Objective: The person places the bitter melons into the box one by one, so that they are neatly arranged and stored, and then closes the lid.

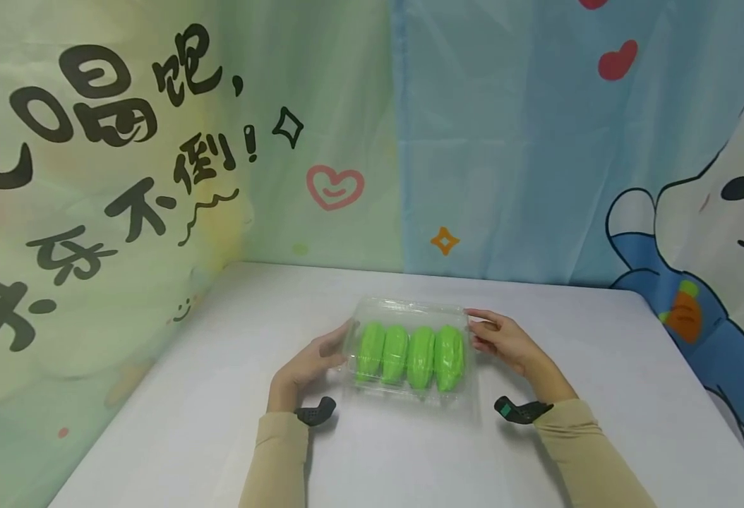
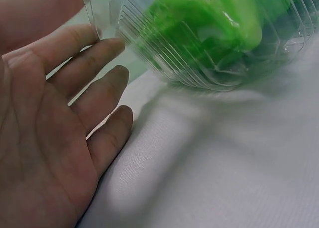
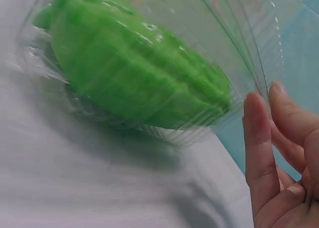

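Note:
A clear plastic clamshell box (image 1: 410,308) holds several long, bright green, ribbed pieces (image 1: 421,358) lying side by side; their exact kind cannot be told. My left hand (image 1: 308,367) holds the rim on the box's left side, index fingertip at the thin plastic edge, the other fingers spread beneath. Over on the right, my right hand (image 1: 508,342) pinches the opposite rim between thumb and finger (image 3: 259,153). In the right wrist view one green piece (image 3: 134,58) shows through the box wall. Shadow falls on the cloth under the box, which tilts slightly.
A white cloth-covered table (image 1: 219,451) lies beneath. Behind it hang printed curtains (image 1: 486,141), with dark lettering on the left and a cartoon animal (image 1: 715,233) on the right. Each wrist wears a dark camera mount (image 1: 521,410) over a beige sleeve.

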Available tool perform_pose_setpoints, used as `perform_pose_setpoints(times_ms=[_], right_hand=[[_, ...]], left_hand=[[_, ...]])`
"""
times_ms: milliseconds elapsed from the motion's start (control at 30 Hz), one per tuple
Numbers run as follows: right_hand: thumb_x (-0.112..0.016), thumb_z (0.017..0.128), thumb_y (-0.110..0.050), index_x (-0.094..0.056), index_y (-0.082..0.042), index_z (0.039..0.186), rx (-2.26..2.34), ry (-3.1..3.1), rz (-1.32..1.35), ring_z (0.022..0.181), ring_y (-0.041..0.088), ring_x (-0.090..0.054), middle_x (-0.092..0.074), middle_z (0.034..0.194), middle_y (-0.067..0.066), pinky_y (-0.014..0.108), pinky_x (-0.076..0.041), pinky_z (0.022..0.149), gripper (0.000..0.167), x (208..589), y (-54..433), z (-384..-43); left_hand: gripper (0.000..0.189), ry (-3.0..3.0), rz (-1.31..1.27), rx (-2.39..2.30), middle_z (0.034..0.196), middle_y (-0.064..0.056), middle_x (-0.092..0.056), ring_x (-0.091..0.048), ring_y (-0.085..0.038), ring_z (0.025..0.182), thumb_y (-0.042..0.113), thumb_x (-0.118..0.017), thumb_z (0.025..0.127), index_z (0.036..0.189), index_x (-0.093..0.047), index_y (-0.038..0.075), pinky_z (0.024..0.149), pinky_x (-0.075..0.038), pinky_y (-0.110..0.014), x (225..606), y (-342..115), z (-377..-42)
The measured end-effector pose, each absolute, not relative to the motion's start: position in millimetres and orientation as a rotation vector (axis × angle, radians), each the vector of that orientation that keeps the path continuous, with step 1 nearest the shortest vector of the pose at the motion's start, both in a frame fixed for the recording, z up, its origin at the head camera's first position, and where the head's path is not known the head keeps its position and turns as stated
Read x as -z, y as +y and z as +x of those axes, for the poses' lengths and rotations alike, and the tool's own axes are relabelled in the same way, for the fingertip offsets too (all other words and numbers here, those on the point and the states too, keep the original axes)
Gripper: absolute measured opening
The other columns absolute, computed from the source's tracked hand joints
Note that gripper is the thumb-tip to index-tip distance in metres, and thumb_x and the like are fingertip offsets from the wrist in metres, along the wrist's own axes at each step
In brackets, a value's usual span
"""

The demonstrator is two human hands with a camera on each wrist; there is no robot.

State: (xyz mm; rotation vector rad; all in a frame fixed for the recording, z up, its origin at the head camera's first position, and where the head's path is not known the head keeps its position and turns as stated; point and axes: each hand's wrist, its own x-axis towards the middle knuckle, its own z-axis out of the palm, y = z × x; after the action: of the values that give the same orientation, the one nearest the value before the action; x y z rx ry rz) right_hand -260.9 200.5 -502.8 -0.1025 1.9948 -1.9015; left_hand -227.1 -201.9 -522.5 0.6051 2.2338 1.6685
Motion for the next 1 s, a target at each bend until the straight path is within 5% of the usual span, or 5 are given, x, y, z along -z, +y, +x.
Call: perform_pose_setpoints(times_ms=[233, 433, 567, 833, 1000], right_hand=[[-0.061, 0.093, -0.021, -0.035, -0.001, 0.143, 1.944, 2.093, -0.062, 0.077, 0.001, -0.064, -0.064, 0.098, -0.006, 0.017, -0.057, 0.073, 0.060, 504.5, 197.2, -249.7], [-0.059, 0.095, -0.022, -0.054, 0.002, 0.121, 1.674, 2.580, -0.074, 0.067, 0.006, -0.065, -0.062, 0.106, 0.018, 0.020, -0.058, 0.062, 0.036, 495.1, 184.8, -239.8], [-0.058, 0.095, -0.021, -0.063, -0.001, 0.111, 1.413, 2.856, -0.096, 0.059, 0.009, -0.066, -0.066, 0.108, 0.021, 0.021, -0.054, 0.053, 0.026, 484.6, 174.3, -232.2], [-0.055, 0.095, -0.016, -0.063, 0.002, 0.120, 1.137, 3.001, -0.171, 0.057, 0.008, -0.064, -0.072, 0.094, 0.016, 0.022, -0.048, 0.051, 0.031, 473.5, 168.1, -220.2], [-0.052, 0.095, -0.011, -0.049, 0.007, 0.133, 1.184, 2.775, -0.291, 0.064, 0.010, -0.066, -0.062, 0.115, 0.026, 0.024, -0.055, 0.057, 0.042, 466.5, 173.8, -215.6]], left_hand=[[0.043, 2.230, 0.178, -1.662, 0.147, 0.025, -0.036, -0.022, -0.010, 0.145, 0.061, -0.037, 0.094, 0.134, -0.045, 0.048, 0.122, -0.009, -0.046, 521.8, -195.4, -221.1], [0.049, 2.264, 0.440, -1.684, 0.153, 0.017, -0.031, -0.018, -0.013, 0.146, 0.036, -0.049, 0.098, 0.145, -0.037, 0.034, 0.122, -0.007, -0.046, 518.7, -197.6, -221.8], [0.051, 2.269, 0.437, -1.689, 0.151, 0.020, -0.032, -0.018, -0.010, 0.146, 0.031, -0.053, 0.097, 0.145, -0.037, 0.035, 0.122, -0.007, -0.044, 516.5, -198.6, -222.5], [0.057, 2.264, 0.482, -1.649, 0.154, 0.015, -0.030, -0.020, -0.014, 0.146, 0.027, -0.054, 0.096, 0.148, -0.031, 0.029, 0.122, -0.008, -0.045, 516.6, -200.0, -224.4], [0.059, 2.285, 0.495, -1.621, 0.155, 0.010, -0.029, -0.025, -0.017, 0.145, 0.026, -0.055, 0.096, 0.149, -0.030, 0.024, 0.122, -0.011, -0.043, 512.3, -200.1, -223.0]])
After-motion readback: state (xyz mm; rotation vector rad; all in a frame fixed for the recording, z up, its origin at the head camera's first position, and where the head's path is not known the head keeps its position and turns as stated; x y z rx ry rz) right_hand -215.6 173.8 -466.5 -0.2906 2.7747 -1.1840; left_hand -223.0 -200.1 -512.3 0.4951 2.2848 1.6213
